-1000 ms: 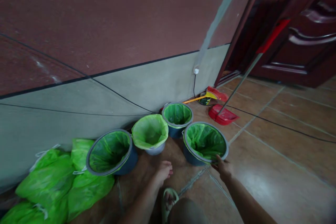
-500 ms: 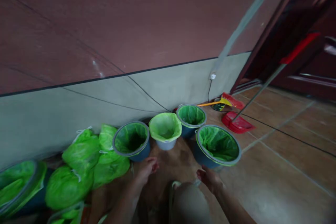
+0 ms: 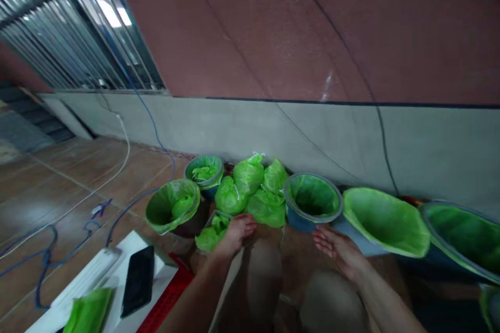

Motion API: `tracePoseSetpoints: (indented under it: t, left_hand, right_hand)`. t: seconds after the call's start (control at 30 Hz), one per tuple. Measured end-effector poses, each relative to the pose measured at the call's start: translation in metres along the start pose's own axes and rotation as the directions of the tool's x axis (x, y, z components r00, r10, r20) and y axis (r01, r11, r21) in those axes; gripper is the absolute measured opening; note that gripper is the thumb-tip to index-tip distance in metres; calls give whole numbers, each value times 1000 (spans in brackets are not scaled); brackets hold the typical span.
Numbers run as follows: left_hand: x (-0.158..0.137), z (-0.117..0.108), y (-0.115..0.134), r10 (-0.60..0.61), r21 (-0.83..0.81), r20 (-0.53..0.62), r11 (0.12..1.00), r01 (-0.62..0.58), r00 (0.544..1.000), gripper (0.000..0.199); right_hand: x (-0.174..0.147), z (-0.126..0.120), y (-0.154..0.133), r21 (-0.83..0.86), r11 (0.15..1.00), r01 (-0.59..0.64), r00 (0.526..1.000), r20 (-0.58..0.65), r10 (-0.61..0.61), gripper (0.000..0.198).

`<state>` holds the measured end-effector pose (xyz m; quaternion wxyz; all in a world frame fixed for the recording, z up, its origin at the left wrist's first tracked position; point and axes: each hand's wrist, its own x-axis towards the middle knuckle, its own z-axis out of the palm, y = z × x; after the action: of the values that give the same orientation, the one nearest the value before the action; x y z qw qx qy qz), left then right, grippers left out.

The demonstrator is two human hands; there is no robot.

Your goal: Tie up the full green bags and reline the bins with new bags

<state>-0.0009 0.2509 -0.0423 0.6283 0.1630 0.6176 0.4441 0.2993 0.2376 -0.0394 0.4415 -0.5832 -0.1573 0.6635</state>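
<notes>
My left hand (image 3: 239,233) hovers above my knee with nothing in it, its fingers loosely bent. Nearest to it are a small container with a crumpled green bag (image 3: 213,233) and several tied, filled green garbage bags (image 3: 267,208). Palm inward and fingers stretched, my right hand (image 3: 338,250) is empty too. It is just in front of a blue-grey bucket (image 3: 312,218) lined with a green bag. To its right stand a pale bucket with a light green liner (image 3: 385,223) and another dark lined bucket (image 3: 461,239).
Two more lined bins, one brownish (image 3: 174,208) and one blue (image 3: 205,169), stand left of the tied bags. A white box (image 3: 128,244) carries a black phone (image 3: 138,281) and a folded green bag (image 3: 88,312). Blue cable (image 3: 135,200) crosses the tiled floor; a wall rises behind.
My view has swung left: the door and dustpan have left the picture, and the window, white box and phone have come in. Both hands remain empty in front of me.
</notes>
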Motion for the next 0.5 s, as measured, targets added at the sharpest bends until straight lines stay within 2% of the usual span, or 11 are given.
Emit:
tracePoseSetpoints:
  t: [0.17, 0.33, 0.4, 0.5]
  left_hand:
    - [12, -86, 22, 25, -110, -195, 993, -47, 981, 11]
    - [29, -141, 28, 45, -192, -324, 975, -112, 945, 9]
    - [40, -156, 30, 23, -227, -420, 965, -129, 907, 11]
    - [56, -181, 33, -139, -364, -551, 927, -87, 823, 31]
  right_hand:
    - [25, 100, 30, -171, 985, -31, 984, 169, 60, 4]
    - [58, 194, 64, -369, 928, -44, 952, 265, 150, 8]
    - [69, 231, 73, -425, 905, -38, 938, 298, 179, 10]
    - [81, 285, 83, -486, 873, -42, 917, 329, 227, 10]
